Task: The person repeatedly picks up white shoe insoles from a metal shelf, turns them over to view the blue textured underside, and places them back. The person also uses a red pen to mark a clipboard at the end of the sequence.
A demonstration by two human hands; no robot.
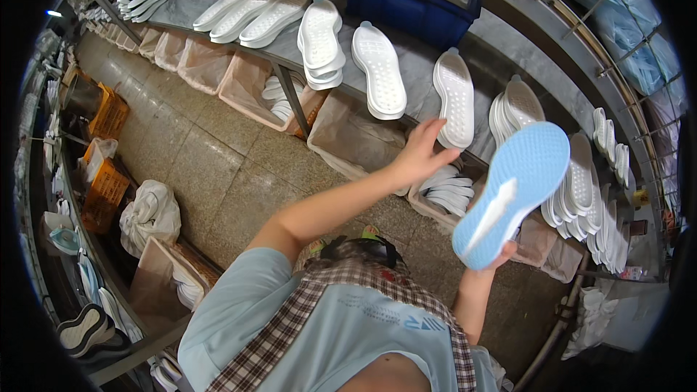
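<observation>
My right hand [499,255] is closed on the lower end of a shoe sole [536,156], its light blue textured face with a white inset turned up. Most of that hand's fingers are hidden behind the sole. My left hand [422,154] reaches to the shelf edge, thumb and fingers apart, at the near end of a white shoe sole [455,91]. Whether it touches that sole I cannot tell. Left of it lies another white sole [379,72], then a small stack of white soles [320,40]. Beside the blue sole stands a further stack [519,105].
A grey shelf [417,65] curves across the front, with a dark blue crate [410,3] behind the soles. Lined bins [254,91] stand under it, some holding white soles. More sole stacks [579,174] are at right. A white sack [150,218] and orange boxes [109,192] stand at left.
</observation>
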